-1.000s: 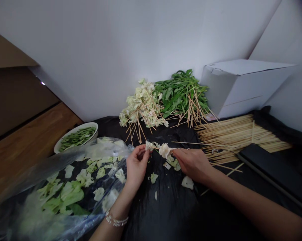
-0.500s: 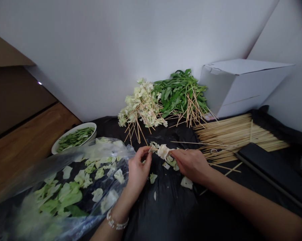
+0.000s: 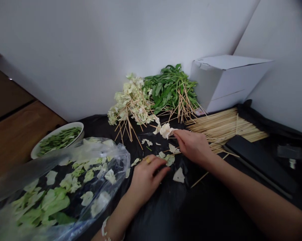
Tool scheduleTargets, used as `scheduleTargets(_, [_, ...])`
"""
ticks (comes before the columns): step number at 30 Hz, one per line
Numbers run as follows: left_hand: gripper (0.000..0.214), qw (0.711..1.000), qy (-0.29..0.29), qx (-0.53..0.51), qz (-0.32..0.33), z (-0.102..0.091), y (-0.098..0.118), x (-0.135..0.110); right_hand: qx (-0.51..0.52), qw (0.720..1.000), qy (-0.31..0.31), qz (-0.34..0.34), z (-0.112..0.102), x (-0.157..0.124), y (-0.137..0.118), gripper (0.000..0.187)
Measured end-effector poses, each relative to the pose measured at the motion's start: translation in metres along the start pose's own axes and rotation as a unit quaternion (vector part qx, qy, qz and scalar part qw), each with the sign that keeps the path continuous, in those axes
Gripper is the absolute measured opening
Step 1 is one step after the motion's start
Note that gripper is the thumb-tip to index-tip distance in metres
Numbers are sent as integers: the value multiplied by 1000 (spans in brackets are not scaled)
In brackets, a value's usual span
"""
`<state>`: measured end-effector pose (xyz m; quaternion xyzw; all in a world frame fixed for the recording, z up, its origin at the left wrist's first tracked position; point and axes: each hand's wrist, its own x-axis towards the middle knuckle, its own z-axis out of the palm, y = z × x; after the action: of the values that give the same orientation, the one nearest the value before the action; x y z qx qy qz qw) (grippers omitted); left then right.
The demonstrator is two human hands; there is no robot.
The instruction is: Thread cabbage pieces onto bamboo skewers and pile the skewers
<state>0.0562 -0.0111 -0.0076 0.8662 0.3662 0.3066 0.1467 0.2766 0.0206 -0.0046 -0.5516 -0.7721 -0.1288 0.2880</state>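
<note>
My right hand [image 3: 193, 145] is closed around a skewer with pale cabbage pieces [image 3: 165, 131] bunched on it, held above the black sheet [image 3: 153, 214]. Lower and to the left, my left hand [image 3: 147, 175] is just over the sheet, thumb and fingers apart. Its fingertips are beside a loose cabbage leaf [image 3: 169, 160]; I see nothing held in it. Another cabbage piece [image 3: 178, 175] lies to the right of those fingertips. Further left, a clear plastic bag [image 3: 124, 157] has torn cabbage leaves [image 3: 55, 202] in it.
Behind the hands are piles of cabbage skewers [image 3: 133, 97] and leafy green skewers [image 3: 171, 85]. Bare bamboo sticks [image 3: 223, 125] lie at right, by a dark flat case [image 3: 258, 164] and a white box [image 3: 231, 80]. A bowl [image 3: 82, 134] of cut green pods stands at left.
My left hand has let go of the cabbage on the skewer and moved down toward the loose leaves. My right hand has raised the skewer toward the back piles. The view has shifted right.
</note>
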Motion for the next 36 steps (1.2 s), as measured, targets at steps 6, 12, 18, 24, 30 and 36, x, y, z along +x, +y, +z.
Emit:
scheduleTargets(6, [20,985,-103,37,136,16,8,-4,-10,1000,4,-3,3,0,-2,28])
scheduleTargets(12, [15,987,-76,34,139,22,5,-5,-13,1000,7,-14,5,-2,-2,28])
scheduleTargets(18, [15,995,-38,-5,94,14,0,-4,-7,1000,12,-22,6,-3,-1,28])
scheduleTargets(24, [15,992,66,-92,-60,3,-15,1,-14,999,32,-28,4,-2,-2,28])
scheduleTargets(30, [18,900,210,-261,-279,-4,-34,6,-2,998,44,-37,3,-3,-3,26])
scheduleTargets(36, [29,704,274,-536,-377,-10,-43,9,39,996,-5,-85,5,-7,-12,24])
